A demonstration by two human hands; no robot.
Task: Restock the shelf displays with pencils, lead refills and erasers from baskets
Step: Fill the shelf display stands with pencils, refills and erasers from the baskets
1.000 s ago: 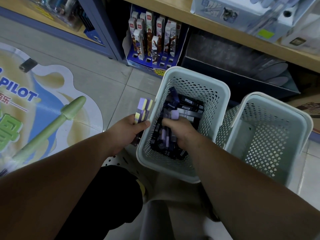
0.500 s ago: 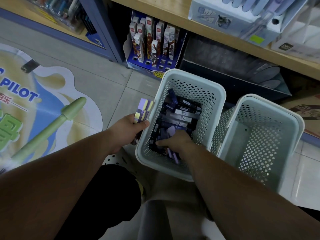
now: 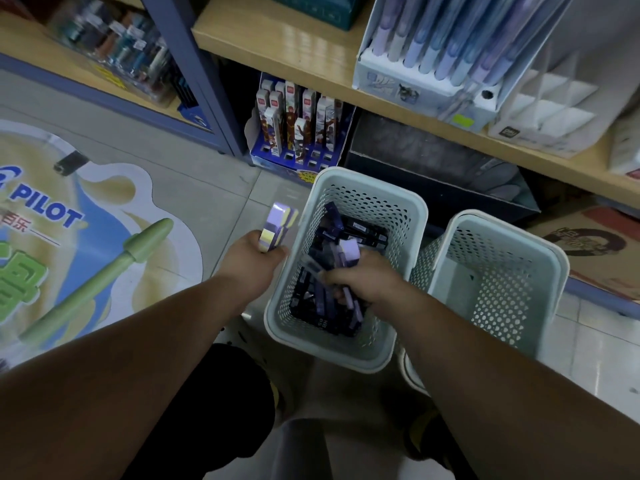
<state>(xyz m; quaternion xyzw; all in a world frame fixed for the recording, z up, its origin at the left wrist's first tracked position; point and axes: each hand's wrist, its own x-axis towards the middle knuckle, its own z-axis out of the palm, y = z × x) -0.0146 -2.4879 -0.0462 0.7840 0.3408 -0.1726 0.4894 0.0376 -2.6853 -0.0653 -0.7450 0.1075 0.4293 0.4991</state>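
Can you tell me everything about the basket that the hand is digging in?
The pale grey-green plastic basket is rectangular, with rounded corners, a thick rim and walls full of small round holes. It sits upright, low before the wooden shelf, partly filled with jumbled dark and purple slim packs. The right hand reaches inside, fingers curled round some packs. The left hand, holding purple-and-yellow packs, is by its left rim. A similar second basket sits close on its right.

Bare forearms [image 3: 138, 341], black garment [image 3: 207, 410] over one knee, grey fabric [image 3: 346, 427] alongside
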